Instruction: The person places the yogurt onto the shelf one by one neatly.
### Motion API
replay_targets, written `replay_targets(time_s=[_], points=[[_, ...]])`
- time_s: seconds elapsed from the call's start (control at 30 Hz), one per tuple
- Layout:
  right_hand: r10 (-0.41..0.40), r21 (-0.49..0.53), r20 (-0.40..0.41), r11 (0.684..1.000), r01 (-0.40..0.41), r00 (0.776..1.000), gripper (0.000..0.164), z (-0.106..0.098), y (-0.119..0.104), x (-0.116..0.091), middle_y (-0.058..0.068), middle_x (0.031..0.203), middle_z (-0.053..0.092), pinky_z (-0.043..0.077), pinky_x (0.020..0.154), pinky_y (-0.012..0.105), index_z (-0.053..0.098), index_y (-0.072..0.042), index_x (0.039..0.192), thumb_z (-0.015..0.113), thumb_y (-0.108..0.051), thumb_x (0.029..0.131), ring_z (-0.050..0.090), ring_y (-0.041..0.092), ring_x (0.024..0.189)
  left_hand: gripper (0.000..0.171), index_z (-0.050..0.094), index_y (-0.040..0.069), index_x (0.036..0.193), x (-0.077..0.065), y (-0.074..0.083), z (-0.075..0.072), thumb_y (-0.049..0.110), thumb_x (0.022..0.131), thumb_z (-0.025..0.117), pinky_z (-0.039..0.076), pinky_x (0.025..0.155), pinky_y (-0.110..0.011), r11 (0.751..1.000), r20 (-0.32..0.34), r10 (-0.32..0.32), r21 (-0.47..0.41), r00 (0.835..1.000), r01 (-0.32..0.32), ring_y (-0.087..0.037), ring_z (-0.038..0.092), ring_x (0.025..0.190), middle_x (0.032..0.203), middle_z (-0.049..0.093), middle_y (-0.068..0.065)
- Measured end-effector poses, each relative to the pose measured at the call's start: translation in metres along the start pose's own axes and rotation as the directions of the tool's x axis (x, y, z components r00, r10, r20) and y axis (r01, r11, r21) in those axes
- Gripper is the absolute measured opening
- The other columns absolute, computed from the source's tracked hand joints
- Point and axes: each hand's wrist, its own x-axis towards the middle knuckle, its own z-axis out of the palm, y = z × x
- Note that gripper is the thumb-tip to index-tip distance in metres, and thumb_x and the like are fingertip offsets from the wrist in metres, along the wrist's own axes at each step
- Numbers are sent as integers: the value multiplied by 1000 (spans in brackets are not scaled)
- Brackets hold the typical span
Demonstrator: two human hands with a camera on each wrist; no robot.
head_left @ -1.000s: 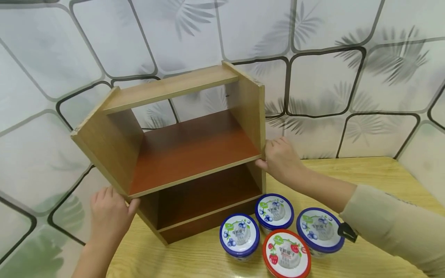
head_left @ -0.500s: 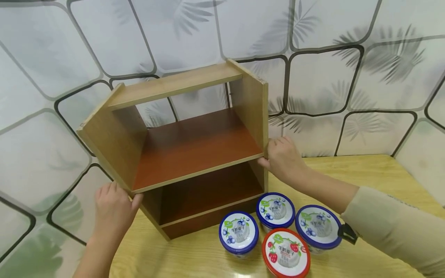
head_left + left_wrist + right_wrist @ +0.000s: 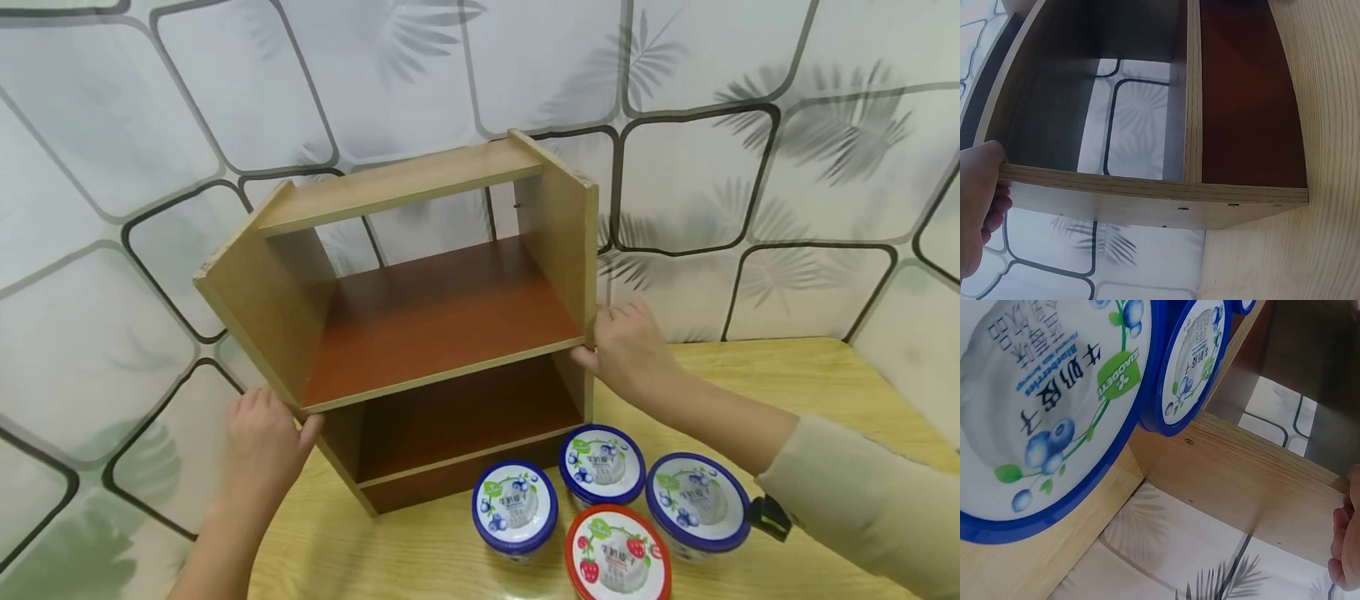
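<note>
Tan wood-grain and reddish-brown board make up the two-tier shelf unit (image 3: 420, 333) that stands upright on the pale yellow wooden worktop (image 3: 817, 383), and I grip it from both sides. My left hand (image 3: 264, 433) holds its left side panel (image 3: 270, 317) at the height of the middle board (image 3: 465, 292), the fingers (image 3: 994, 220) curled in against the outer face and the thumb at the front edge. My right hand (image 3: 628, 342) grips the right side panel (image 3: 558, 242) likewise, fingers bent round its outer face, thumb at the end of that board. Just before the unit's right front corner sits a round blue-rimmed tub with a white blueberry-printed lid (image 3: 602, 464). A second blue-rimmed tub (image 3: 515, 507) stands in front of the unit's base, and a third blue-rimmed tub (image 3: 697, 502) lies farther to the unit's right, near my beige sleeve (image 3: 862, 492). Farthest out in front of the unit is a red-rimmed tub with a strawberry-printed lid (image 3: 617, 554). Behind the unit rises a whitish wall (image 3: 697, 183) patterned with dark rounded outlines and grey leaves.
</note>
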Motion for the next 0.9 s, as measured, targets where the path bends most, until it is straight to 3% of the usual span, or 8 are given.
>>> replay_targets(time_s=[0.5, 0.67, 0.77, 0.9], points=[[2, -15, -14, 1000, -2, 1000, 39, -23, 17, -21, 11, 52, 46, 35, 58, 40, 45, -1, 60, 79, -20, 64, 46, 30, 52, 23, 43, 0, 69, 13, 23, 17, 21, 75, 51, 34, 63, -50, 998, -19, 31, -57, 999, -32, -41, 45, 63, 61, 44, -17], [-5, -33, -11, 999, 4, 1000, 39, -32, 21, -26, 12, 52, 47, 35, 55, 40, 46, 0, 60, 78, -20, 63, 45, 29, 50, 23, 42, 2, 69, 14, 30, 18, 22, 76, 51, 33, 63, -48, 997, 6, 31, -68, 999, -31, -40, 45, 63, 60, 44, -15], [-15, -31, -12, 999, 14, 1000, 36, -35, 24, -28, 12, 52, 48, 36, 55, 40, 46, 0, 61, 73, -23, 67, 45, 30, 50, 23, 42, 2, 70, 16, 33, 17, 22, 77, 51, 33, 62, -47, 997, 20, 32, -68, 999, -30, -39, 46, 64, 62, 45, -15], [-34, -40, -45, 999, 32, 998, 38, -39, 30, -33, 12, 52, 46, 37, 56, 42, 44, -1, 60, 56, -32, 78, 46, 32, 50, 22, 44, 0, 72, 18, 37, 17, 21, 77, 51, 36, 63, -48, 997, 27, 48, -61, 998, -47, -41, 49, 67, 65, 50, -17]])
